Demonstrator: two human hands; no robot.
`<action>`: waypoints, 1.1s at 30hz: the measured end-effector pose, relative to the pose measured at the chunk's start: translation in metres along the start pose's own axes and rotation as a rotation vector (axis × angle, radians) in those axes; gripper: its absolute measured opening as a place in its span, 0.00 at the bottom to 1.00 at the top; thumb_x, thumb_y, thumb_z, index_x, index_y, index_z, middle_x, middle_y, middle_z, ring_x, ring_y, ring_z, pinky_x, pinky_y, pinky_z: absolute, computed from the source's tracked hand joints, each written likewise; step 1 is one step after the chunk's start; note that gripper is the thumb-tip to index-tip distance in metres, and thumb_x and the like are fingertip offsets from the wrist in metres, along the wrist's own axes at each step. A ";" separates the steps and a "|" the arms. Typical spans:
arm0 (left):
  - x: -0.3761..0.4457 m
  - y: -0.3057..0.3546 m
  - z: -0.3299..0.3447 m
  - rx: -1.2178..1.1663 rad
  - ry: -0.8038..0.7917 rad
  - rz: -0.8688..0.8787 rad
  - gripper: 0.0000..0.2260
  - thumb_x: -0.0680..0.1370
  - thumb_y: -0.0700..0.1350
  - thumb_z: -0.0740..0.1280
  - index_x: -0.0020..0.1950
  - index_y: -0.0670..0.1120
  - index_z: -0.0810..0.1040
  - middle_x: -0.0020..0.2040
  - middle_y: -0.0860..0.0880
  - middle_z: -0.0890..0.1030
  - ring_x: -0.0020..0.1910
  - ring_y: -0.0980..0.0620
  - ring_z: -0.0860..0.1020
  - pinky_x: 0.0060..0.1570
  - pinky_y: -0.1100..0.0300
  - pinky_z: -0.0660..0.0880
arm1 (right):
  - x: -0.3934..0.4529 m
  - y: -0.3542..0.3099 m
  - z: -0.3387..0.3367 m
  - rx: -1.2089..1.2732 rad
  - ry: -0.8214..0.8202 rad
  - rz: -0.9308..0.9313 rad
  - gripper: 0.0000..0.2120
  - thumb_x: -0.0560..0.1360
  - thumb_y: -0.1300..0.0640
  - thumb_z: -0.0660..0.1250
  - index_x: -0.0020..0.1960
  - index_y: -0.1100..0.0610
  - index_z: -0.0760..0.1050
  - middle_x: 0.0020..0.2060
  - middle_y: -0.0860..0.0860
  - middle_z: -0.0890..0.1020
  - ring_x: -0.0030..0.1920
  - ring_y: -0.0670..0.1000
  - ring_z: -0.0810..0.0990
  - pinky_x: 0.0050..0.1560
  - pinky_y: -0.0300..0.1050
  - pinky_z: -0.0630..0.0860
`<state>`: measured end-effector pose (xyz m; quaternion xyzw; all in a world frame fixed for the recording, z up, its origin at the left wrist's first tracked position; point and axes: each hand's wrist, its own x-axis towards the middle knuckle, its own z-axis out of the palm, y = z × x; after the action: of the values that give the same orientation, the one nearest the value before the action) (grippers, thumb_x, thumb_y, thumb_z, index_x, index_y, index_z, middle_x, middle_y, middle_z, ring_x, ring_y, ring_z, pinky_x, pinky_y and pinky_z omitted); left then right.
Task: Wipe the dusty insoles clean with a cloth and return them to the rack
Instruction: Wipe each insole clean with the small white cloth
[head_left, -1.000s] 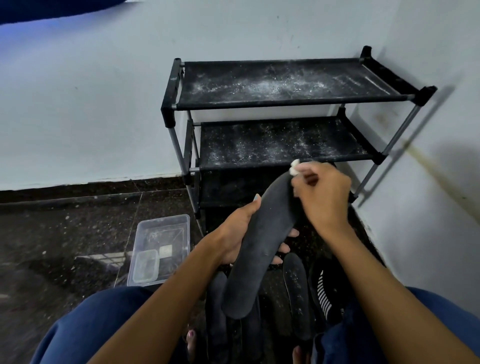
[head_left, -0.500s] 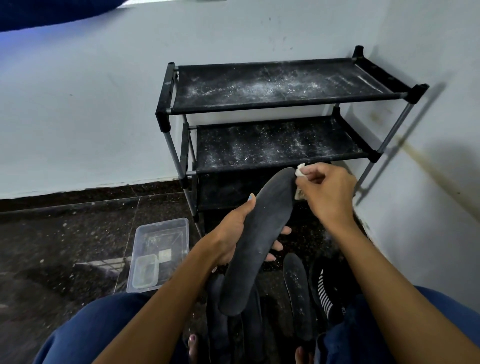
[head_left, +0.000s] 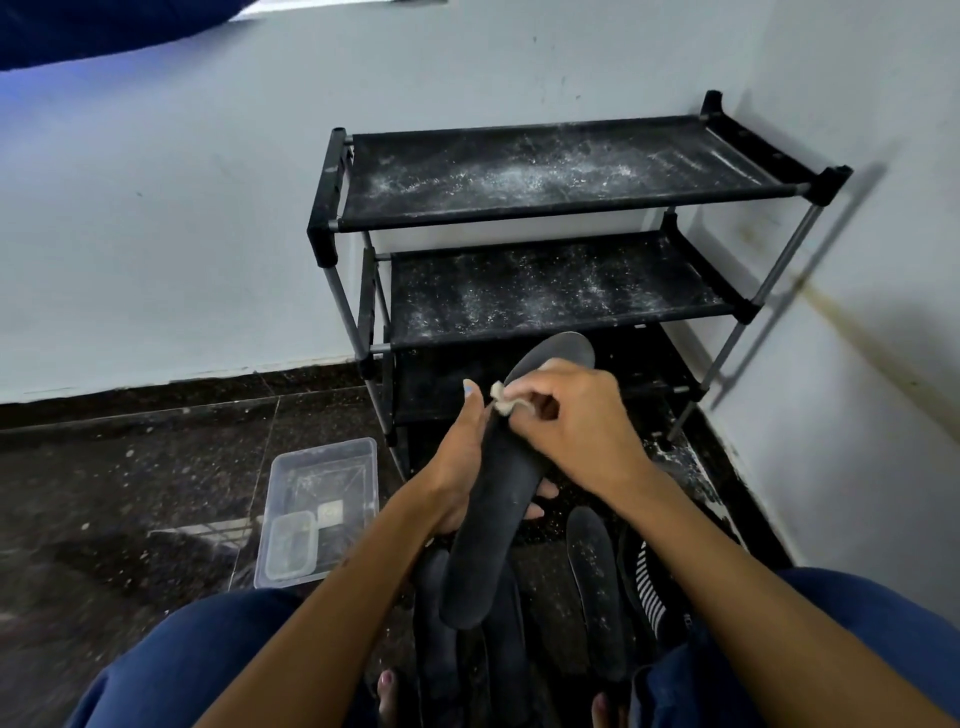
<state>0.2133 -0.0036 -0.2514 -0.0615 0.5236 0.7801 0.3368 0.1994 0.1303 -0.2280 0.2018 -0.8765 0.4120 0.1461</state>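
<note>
Cloth (head_left: 503, 404) slid down insole (head_left: 498, 499) — right hand (head_left: 576, 415) pinching.

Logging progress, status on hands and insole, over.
Left hand holds insole from below. Right hand pinches cloth against it. Rack shelves dusty, nothing blocking.

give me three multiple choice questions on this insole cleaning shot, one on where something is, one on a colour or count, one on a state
1. Where is the clear plastic container?
A. on the rack's top shelf
B. on the floor left of the rack
C. on the person's lap

2. What colour is the rack?
A. white
B. red
C. black

3. What state are the rack's top two shelves in?
A. dusted with white powder
B. wiped clean
C. stacked with shoes

Answers:
1 B, it sits on the dark floor beside the rack's left legs.
2 C, its frame and fabric shelves are black.
3 A, white specks cover both shelves, while the left hand holds the insole and the right hand presses the cloth on it.
</note>
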 end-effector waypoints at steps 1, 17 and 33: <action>0.000 -0.001 0.001 0.017 -0.017 0.018 0.36 0.74 0.70 0.39 0.70 0.52 0.67 0.44 0.39 0.83 0.33 0.44 0.80 0.33 0.51 0.78 | 0.002 0.003 -0.003 -0.053 0.078 0.013 0.06 0.70 0.62 0.70 0.46 0.57 0.83 0.39 0.51 0.82 0.37 0.46 0.80 0.41 0.37 0.77; 0.000 -0.004 0.004 0.102 -0.162 0.039 0.42 0.60 0.76 0.38 0.66 0.61 0.68 0.50 0.34 0.79 0.33 0.45 0.80 0.29 0.56 0.79 | 0.006 0.009 -0.010 -0.231 0.228 0.161 0.07 0.72 0.62 0.68 0.49 0.58 0.82 0.41 0.52 0.80 0.39 0.48 0.79 0.42 0.33 0.70; 0.001 -0.002 0.003 0.042 -0.182 0.069 0.47 0.60 0.76 0.39 0.73 0.56 0.61 0.51 0.36 0.81 0.36 0.44 0.81 0.32 0.54 0.79 | 0.010 0.025 -0.024 -0.315 0.256 0.265 0.07 0.74 0.61 0.67 0.50 0.56 0.81 0.42 0.53 0.81 0.38 0.49 0.79 0.41 0.34 0.68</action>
<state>0.2151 -0.0001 -0.2522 0.0351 0.5088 0.7826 0.3570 0.1811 0.1608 -0.2258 0.0061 -0.9231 0.3081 0.2302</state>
